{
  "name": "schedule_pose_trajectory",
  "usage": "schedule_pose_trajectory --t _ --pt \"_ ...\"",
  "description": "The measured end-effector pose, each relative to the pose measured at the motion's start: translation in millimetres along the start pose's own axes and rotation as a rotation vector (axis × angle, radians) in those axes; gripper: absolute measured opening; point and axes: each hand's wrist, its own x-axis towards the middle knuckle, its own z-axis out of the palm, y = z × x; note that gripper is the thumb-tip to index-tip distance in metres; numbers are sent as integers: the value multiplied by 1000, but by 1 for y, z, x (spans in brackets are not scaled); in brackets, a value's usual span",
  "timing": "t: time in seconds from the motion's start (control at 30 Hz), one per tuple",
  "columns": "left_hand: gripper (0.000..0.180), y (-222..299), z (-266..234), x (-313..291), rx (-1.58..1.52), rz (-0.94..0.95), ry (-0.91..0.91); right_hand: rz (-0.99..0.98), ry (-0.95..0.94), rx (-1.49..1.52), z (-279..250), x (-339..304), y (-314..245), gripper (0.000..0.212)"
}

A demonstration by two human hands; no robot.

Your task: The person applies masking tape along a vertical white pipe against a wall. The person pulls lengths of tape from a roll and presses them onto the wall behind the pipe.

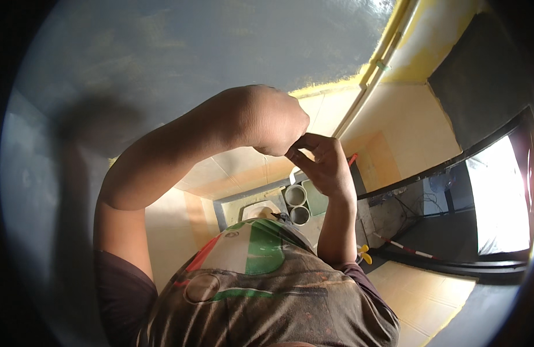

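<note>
My left hand point(276, 120) is raised in front of me, bent at the wrist with its back toward me. Its fingers curl inward and are mostly hidden. Just beside it, my right hand point(323, 166) is held up with thumb and forefinger pinched together against the left hand's fingers. Whatever lies between the fingertips is hidden or too small to make out. Both hands are close to the tiled wall point(330, 107), below the grey painted wall point(209, 52).
A pale pipe point(368, 87) runs along the wall's yellow edge. Below are two round grey containers point(295, 196), a white basin-like thing point(256, 209) and a green panel point(316, 199). A red-and-white striped pole point(407, 247) and a bright opening point(498, 196) are at the right.
</note>
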Motion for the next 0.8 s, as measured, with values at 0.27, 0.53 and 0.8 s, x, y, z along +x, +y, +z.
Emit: schedule_pose_trajectory --t 0.27,0.53,0.8 --pt "18 -34 31 -33 -257 215 242 98 -159 338 18 2 0 15" --pt "7 -52 114 -100 -655 413 932 344 102 33 -9 -16 76 22" --pt "50 -53 184 -60 -1253 87 723 -1 857 275 -126 -72 88 26"
